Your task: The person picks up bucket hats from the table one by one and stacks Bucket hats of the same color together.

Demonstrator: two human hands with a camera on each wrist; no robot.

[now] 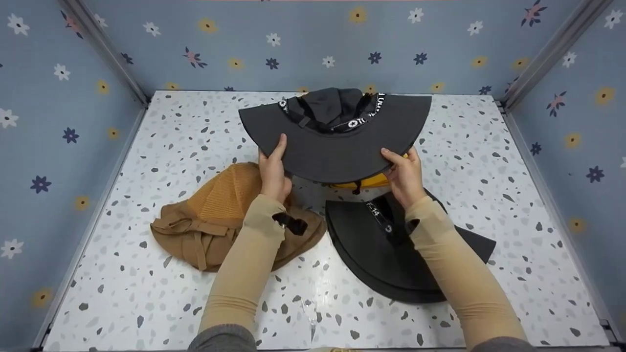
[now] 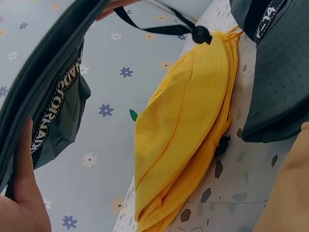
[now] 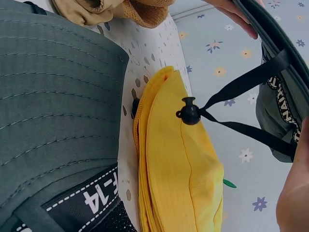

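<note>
Both hands hold up a dark grey wide-brimmed hat by its brim, with the lettered inner band and chin strap showing. My left hand pinches the brim's near left part, and my right hand pinches the near right part. Both thumbs lie on the side facing the head camera; the other fingers are mostly hidden behind the brim. From the hat hangs a strap with a black cord stopper. Below it a folded yellow hat rests on the table, largely covered by the grey brim in the head view.
A brown hat with a knitted mustard crown lies left on the speckled table. At the right, partly under my right forearm, is another dark hat marked F-14. Flower-patterned walls stand at the back and both sides.
</note>
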